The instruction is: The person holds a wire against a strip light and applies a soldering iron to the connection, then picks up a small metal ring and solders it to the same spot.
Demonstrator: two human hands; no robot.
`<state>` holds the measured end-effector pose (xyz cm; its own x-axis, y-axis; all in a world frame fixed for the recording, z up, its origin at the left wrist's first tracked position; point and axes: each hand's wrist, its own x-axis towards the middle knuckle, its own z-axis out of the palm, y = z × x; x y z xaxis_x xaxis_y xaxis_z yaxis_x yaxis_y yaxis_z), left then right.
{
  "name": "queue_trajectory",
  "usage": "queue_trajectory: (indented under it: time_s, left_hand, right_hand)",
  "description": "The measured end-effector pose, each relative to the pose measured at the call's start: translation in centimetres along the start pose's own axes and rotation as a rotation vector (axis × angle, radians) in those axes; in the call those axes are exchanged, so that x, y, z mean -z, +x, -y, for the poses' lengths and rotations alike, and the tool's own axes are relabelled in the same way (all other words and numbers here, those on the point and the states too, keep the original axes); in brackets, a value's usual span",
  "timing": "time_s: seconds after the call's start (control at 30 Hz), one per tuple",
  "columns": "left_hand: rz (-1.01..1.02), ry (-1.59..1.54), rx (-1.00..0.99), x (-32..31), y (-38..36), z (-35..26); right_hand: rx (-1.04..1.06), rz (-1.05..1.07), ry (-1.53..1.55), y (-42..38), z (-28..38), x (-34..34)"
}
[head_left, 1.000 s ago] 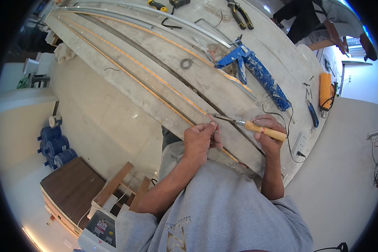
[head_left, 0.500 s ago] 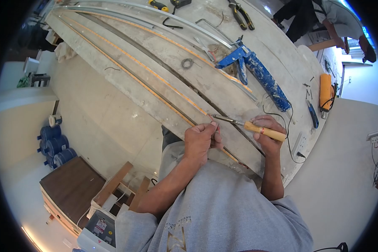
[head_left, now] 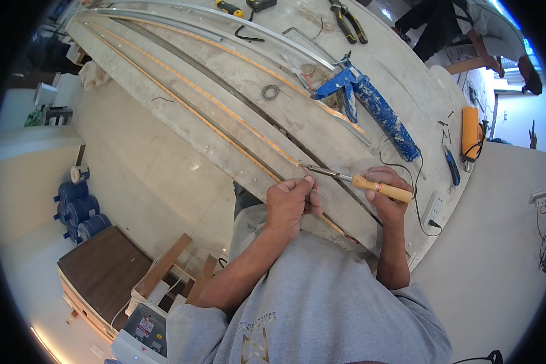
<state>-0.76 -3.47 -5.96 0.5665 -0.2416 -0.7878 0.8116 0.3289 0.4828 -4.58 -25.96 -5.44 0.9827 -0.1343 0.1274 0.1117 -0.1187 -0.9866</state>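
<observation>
My right hand (head_left: pixel 392 209) is closed round the wooden handle of a soldering iron (head_left: pixel 365 183), whose metal shaft points left. Its tip meets the end of a yellow-orange LED strip (head_left: pixel 249 125), or is very close to it. Just below that, my left hand (head_left: pixel 286 203) pinches a thin red wire (head_left: pixel 306 171) between thumb and forefinger. The wire runs up to the strip's end; the rest is hidden by my fingers. A second strip (head_left: pixel 209 125) lies along a channel nearer my body and passes under my left hand.
On the dusty workbench (head_left: pixel 400 70) lie a blue caulking gun (head_left: pixel 385 109), pliers (head_left: pixel 347 23), a coil of wire (head_left: pixel 270 92), a utility knife (head_left: pixel 451 165), an orange tool (head_left: pixel 470 136) and a power strip (head_left: pixel 432 207). Another person (head_left: pixel 491 30) is at the upper right.
Both my hands and the soldering iron hold nearly the same position. In the background, the other person's hand has shifted slightly, and a dark shape now shows at the far right.
</observation>
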Motion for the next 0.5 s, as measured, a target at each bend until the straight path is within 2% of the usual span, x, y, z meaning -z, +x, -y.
queue_trajectory:
  time_s: [0.5]
  left_hand:
    - [-0.008,0.004,0.012,0.03,0.04,0.03]
  right_hand:
    - [0.024,0.011,-0.005,0.01,-0.07,0.06]
